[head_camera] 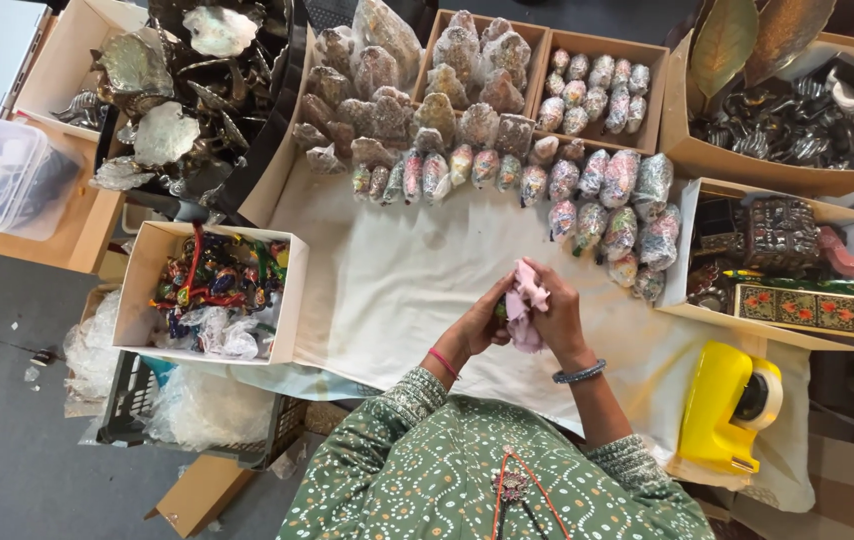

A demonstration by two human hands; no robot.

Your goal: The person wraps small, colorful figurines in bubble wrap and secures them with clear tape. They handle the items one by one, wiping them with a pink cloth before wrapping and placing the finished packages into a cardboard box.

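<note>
Both my hands meet over the white cloth (387,290) in the middle of the table. My left hand (482,320) and my right hand (555,315) together grip a small object wrapped in pink tissue (525,305); a dark bit of it shows between my left fingers. A red thread circles my left wrist and a beaded bracelet my right. Rows of small painted figurines wrapped in clear plastic (597,200) lie just beyond my hands.
A white box of colourful ornaments (212,290) stands at left. Cardboard boxes of wrapped figurines (602,85) sit at the back, and metal leaf pieces (162,130) at back left. A yellow tape dispenser (722,405) rests at right, near a box with decorated cases (797,270).
</note>
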